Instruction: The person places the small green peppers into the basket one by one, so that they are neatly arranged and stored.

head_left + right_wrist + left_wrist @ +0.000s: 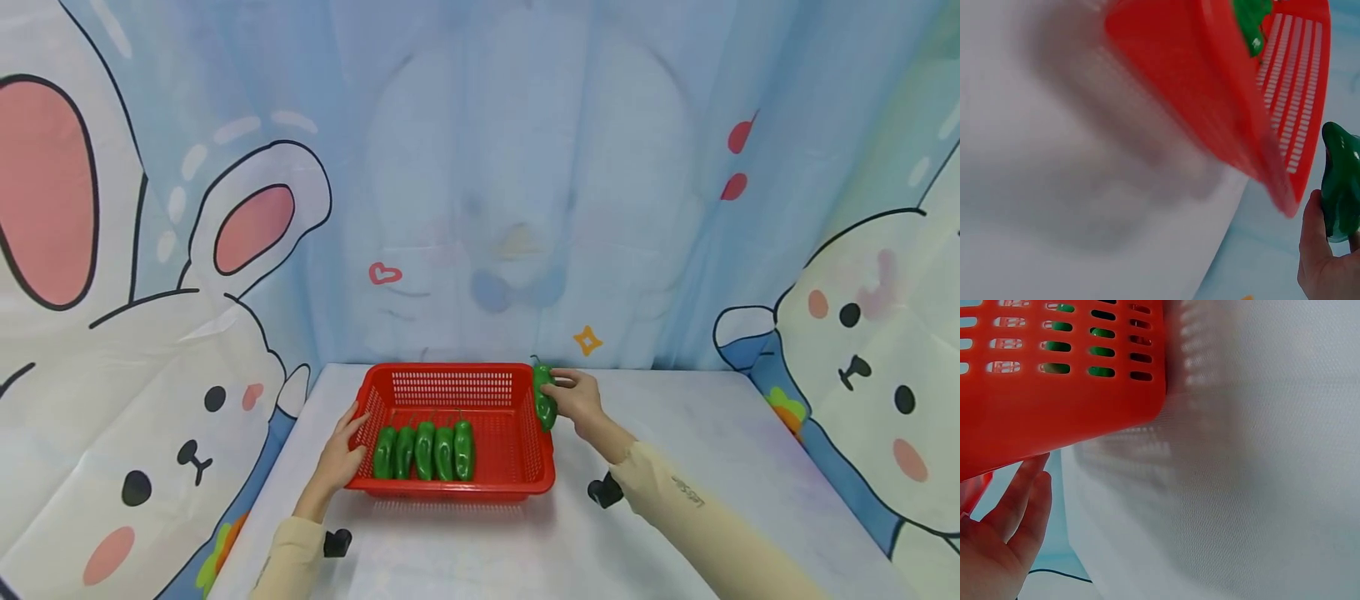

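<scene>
A red plastic basket (495, 433) with slotted walls stands on the table. Several green peppers (423, 450) lie side by side in its left half, stems toward the back. At the basket's left rim rests my left hand (340, 454), fingers spread along the outer edge; the left wrist view shows its fingers (1035, 506) against the basket wall. Over the right rim, my right hand (577, 400) pinches one more green pepper (543, 396) between thumb and fingers, its stem pointing away. In the right wrist view that pepper (1341, 178) is beside the basket's upper edge.
The white tabletop (450, 550) extends around the basket. Black heart shapes (605, 491) mark it near both forearms. A blue curtain (480, 167) with cartoon rabbits hangs behind and at the sides. A dark cable (1060, 572) shows beyond the table edge in the left wrist view.
</scene>
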